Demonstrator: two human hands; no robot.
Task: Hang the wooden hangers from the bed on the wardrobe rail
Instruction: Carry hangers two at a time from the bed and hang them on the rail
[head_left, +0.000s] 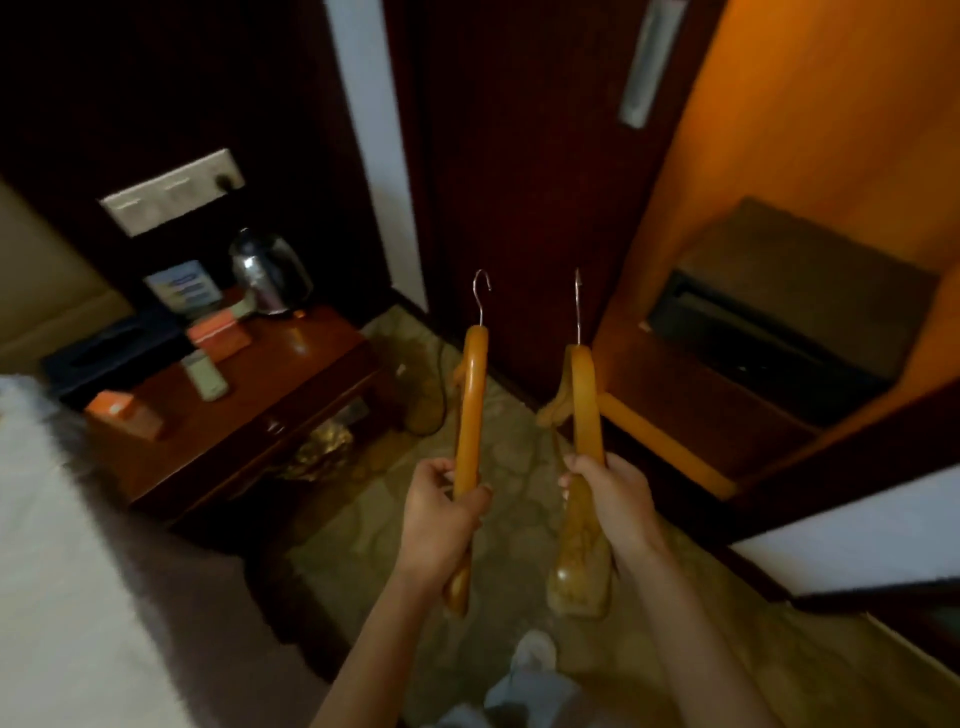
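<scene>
I hold two wooden hangers upright in front of me, metal hooks pointing up. My left hand (441, 525) grips the lower arm of the left hanger (471, 400). My right hand (613, 499) grips the right hanger (586, 405) the same way, and its lower end hangs below my fist. The open wardrobe (810, 156) is ahead on the right, lit orange inside; its rail is not in view. A corner of the white bed (62, 571) lies at the lower left.
A dark wooden bedside table (291, 384) at left carries a steel kettle (270, 270), small boxes and a remote. A dark safe (779, 312) sits on the wardrobe's floor shelf. The dark wardrobe door (524, 182) stands straight ahead. Patterned carpet lies underfoot.
</scene>
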